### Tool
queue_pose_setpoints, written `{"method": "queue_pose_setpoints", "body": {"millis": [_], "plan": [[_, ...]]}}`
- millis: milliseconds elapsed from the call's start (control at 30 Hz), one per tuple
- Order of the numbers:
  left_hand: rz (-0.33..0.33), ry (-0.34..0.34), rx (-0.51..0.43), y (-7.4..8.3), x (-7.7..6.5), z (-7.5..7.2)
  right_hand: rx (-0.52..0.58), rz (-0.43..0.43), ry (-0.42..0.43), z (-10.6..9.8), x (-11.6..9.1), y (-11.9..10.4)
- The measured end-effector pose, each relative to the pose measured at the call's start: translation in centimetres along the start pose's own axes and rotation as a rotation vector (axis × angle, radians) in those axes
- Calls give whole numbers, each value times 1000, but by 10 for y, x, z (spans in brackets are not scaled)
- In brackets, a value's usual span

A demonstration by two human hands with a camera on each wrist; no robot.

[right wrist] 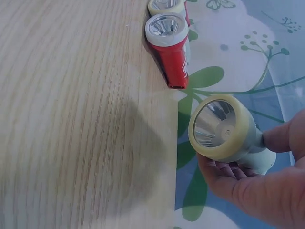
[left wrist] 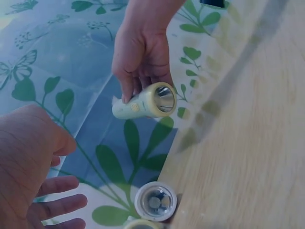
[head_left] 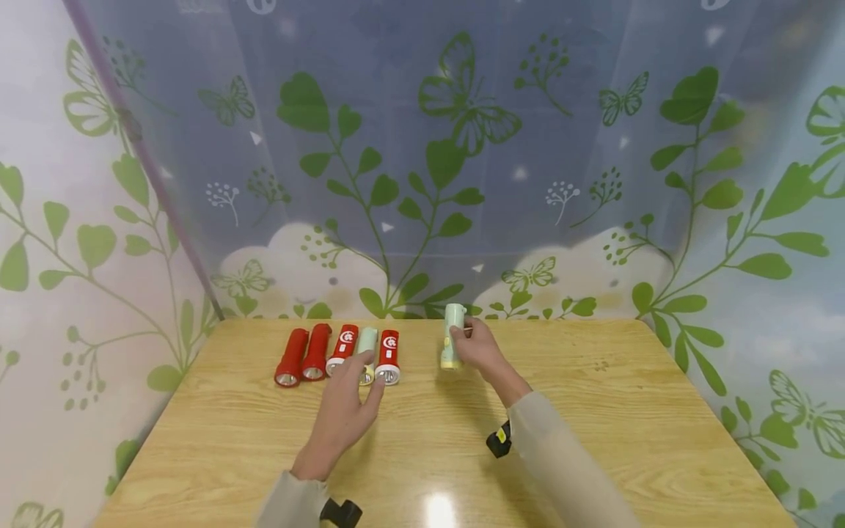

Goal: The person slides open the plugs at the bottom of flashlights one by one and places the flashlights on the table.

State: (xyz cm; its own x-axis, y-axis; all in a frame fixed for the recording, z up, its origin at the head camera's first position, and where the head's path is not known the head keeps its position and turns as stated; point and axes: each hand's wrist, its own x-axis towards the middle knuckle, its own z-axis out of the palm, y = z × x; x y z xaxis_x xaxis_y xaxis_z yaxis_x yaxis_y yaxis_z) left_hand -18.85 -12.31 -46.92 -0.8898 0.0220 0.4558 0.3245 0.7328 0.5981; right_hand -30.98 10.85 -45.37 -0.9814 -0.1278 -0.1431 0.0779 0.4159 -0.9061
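Note:
My right hand [head_left: 480, 350] grips a mint-green flashlight [head_left: 453, 323] with a pale yellow head ring, thumb on one side and fingers round the other. It is held above the table, its lens facing me; the right wrist view shows the reflector [right wrist: 217, 124] closely. My left hand [head_left: 345, 411] hovers with loosely spread fingers over the right end of a row of flashlights, holding nothing. Beneath it are a red-and-white flashlight [head_left: 389, 346] and another mint-green flashlight [head_left: 367, 340], partly hidden by the fingers. Whether the fingertips touch them I cannot tell.
Left along the row lie another red-and-white flashlight [head_left: 346, 339] and two plain red flashlights, one nearer the middle [head_left: 317, 350] and one at the end [head_left: 293, 356]. They rest near the back edge of the wooden table [head_left: 594, 411]. A leaf-patterned curtain [head_left: 396, 147] hangs behind.

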Motion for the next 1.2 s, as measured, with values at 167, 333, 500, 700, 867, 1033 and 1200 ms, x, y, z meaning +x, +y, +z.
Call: {"method": "queue_pose_setpoints", "body": {"millis": [167, 333, 500, 700, 867, 1033, 1200], "plan": [[15, -2, -42, 4, 6, 3, -24, -27, -14, -5, -8, -1], [-2, -41, -94, 10, 13, 4, -35, -57, -15, -9, -14, -4], [-10, -58, -124, 14, 18, 8, -41, -85, -22, -9, -20, -9], [-8, -57, -212, 18, 26, 12, -37, -153, -16, -10, -29, -15], [-94, -112, -352, 24, 30, 13, -54, -186, -22, -9, -38, -14], [-125, -127, -385, 30, 36, 13, -54, -225, -5, -10, -44, -17], [-121, -139, -414, 36, 40, 14, -78, -252, 12, -10, -49, -21]]}}
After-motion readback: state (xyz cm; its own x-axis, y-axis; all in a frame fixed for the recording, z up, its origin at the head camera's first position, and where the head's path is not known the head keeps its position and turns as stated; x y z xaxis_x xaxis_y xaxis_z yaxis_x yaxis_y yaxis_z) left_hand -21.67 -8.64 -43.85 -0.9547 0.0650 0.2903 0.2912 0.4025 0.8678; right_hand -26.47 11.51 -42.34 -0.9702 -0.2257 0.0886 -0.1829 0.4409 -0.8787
